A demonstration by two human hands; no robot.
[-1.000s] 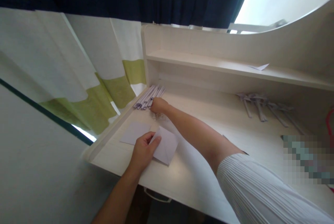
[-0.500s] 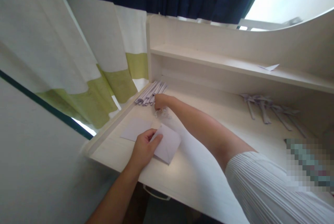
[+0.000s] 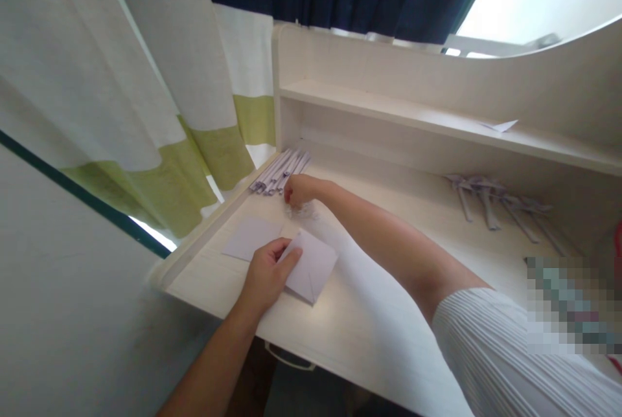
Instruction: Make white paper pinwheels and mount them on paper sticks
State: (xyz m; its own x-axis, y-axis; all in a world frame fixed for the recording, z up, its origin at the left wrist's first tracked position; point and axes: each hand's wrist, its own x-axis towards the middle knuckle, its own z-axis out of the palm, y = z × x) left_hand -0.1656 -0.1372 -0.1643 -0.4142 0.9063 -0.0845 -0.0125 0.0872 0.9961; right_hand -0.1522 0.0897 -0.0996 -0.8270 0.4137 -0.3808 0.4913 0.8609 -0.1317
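My left hand [image 3: 266,276] rests on a folded pale paper [image 3: 313,265] near the desk's front left corner, its fingers pinching the paper's left edge. A second flat paper sheet [image 3: 250,237] lies just left of it. My right hand [image 3: 298,189] reaches across to the back left, fingers curled beside a bundle of rolled paper sticks [image 3: 278,173], over a small clear crinkled piece [image 3: 302,212]. Whether the right hand grips anything is hidden.
The white desk [image 3: 369,313] has a low shelf [image 3: 418,120] with a paper scrap [image 3: 500,125] on it. More rolled paper sticks [image 3: 495,200] lie at the back right. A white and green curtain [image 3: 146,119] hangs to the left. A drawer handle [image 3: 286,359] sits under the front edge.
My right hand has drawn back slightly from the stick bundle toward me. The left hand stays on the folded paper. The view has shifted a little.
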